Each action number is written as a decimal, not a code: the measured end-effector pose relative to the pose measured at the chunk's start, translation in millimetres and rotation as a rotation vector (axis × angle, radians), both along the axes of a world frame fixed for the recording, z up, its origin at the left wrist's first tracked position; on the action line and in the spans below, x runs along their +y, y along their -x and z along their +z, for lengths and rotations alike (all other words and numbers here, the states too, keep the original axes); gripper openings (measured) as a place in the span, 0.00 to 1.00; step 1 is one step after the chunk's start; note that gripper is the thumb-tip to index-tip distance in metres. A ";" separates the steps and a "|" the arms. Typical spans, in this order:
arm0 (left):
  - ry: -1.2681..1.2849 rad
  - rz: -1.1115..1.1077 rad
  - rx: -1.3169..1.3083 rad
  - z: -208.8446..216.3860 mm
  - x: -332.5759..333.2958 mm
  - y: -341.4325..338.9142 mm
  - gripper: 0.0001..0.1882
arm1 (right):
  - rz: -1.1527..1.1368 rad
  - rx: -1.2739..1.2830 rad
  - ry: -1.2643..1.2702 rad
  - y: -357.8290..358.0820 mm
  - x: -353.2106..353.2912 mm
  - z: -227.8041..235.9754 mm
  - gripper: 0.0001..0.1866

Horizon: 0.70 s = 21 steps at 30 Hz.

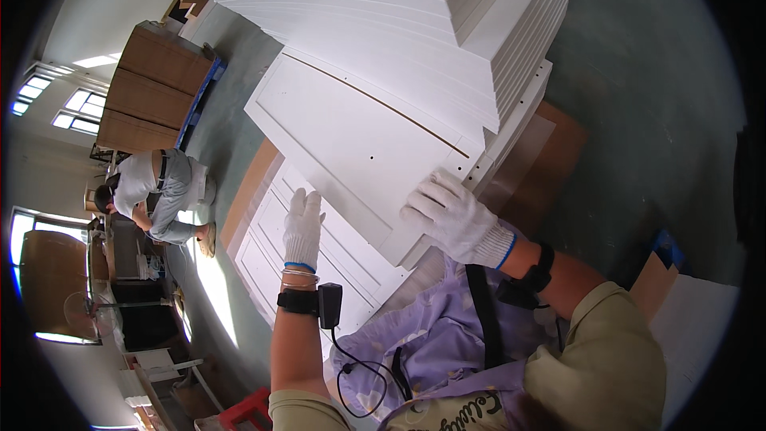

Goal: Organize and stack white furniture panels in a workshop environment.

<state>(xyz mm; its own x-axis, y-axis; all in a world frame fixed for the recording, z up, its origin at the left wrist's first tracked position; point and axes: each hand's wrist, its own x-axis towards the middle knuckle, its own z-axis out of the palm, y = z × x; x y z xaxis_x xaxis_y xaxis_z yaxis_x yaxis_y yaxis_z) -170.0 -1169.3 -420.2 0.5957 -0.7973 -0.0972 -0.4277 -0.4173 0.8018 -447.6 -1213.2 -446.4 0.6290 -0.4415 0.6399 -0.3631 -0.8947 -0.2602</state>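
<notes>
I wear white knit gloves with blue cuffs on both hands. My left hand is raised at the left edge of a white panel, fingers stretched out and holding nothing; whether it touches the panel I cannot tell. My right hand lies over the near right corner of that same panel, fingers extended and slightly bent. The panel has a long dark groove and several small holes. Partly beneath it is another white panel with framed recesses.
White slatted boards are stacked beyond the panel. Brown cardboard shows underneath at the right. To the left, another person bends over near large brown boxes on a blue pallet. A fan stands at the lower left.
</notes>
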 end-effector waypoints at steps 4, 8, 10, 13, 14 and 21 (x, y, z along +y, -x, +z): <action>0.053 0.064 0.372 -33.6 -32.8 -9.3 0.29 | -0.011 0.013 -0.041 2.9 -3.2 -1.6 0.15; 0.205 -0.006 0.563 -36.9 -48.9 -31.4 0.18 | -0.015 -0.021 -0.002 -2.1 -2.6 -6.0 0.15; 0.258 0.032 0.584 -41.8 -51.5 -35.0 0.19 | -0.036 -0.032 -0.013 -2.9 -2.5 -8.1 0.14; 0.260 0.013 0.586 -41.7 -51.3 -25.4 0.20 | -0.055 -0.071 0.013 2.0 -1.4 -9.4 0.10; 0.252 0.009 0.589 -41.9 -52.6 -23.0 0.20 | -0.056 -0.029 0.010 4.1 -1.0 -7.9 0.10; 0.227 0.014 0.542 -39.2 -56.3 -23.5 0.20 | -0.088 -0.086 0.049 5.2 1.1 -11.5 0.11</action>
<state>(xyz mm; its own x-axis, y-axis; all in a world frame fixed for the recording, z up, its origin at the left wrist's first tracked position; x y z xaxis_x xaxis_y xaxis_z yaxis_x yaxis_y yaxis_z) -146.5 -1225.6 -459.3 0.5194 -0.8262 -0.2182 0.0726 -0.2118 0.9746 -452.7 -1212.0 -457.9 0.5308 -0.4597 0.7120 -0.4193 -0.8725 -0.2508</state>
